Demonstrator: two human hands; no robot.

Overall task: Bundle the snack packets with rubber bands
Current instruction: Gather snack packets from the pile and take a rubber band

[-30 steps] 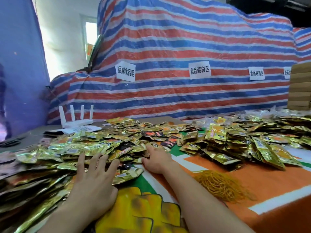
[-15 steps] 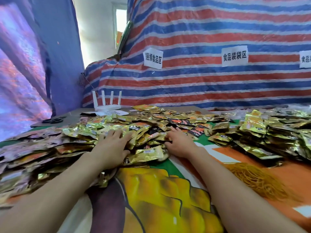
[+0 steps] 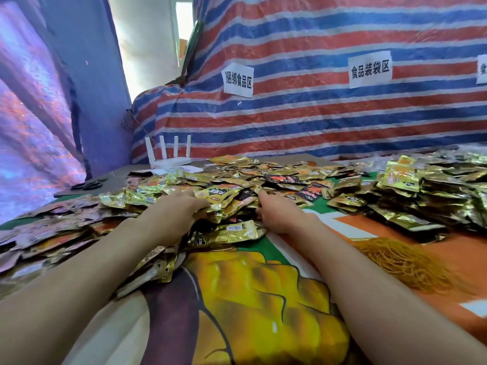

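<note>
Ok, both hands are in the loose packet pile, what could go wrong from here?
The loose pile mixes gold and black packets, so the left hand and right hand may gather mixed kinds. The rubber bands lie apart to the right; reaching for one frees a hand, and the glossy packets could slide apart.

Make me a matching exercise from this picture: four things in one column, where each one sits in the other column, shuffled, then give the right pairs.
Things
1 router
2 scissors
3 rubber bands
4 barcode packet

Places
A between the left hand and the right hand
B far left, lying flat
C at the back, antennas upright
D tangled heap on the near right

Pairs: 1-C, 2-B, 3-D, 4-A
</note>
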